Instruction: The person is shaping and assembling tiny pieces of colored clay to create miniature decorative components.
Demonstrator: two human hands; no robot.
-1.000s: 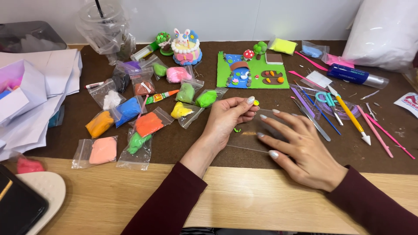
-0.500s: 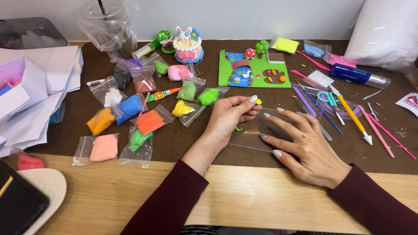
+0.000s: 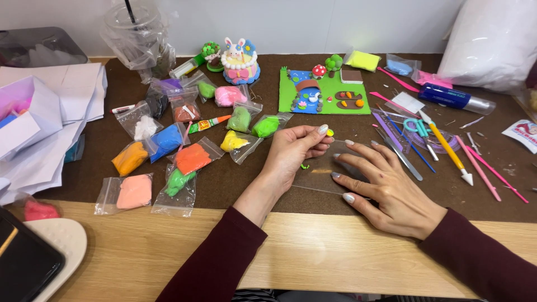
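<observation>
On the brown mat (image 3: 235, 184), left hand (image 3: 291, 154) pinches yellow clay (image 3: 330, 133); right hand (image 3: 386, 187) lies open, flat.

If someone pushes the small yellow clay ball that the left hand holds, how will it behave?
The yellow ball looks round, so on the mat it would probably roll. It is tiny against the left hand, so likely very light. The bagged clay nearby shows lumpy, pressed shapes, so the ball may dent under a firm pinch.

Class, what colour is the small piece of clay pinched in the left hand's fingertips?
Yellow clay, held by the left hand; head view.
</observation>
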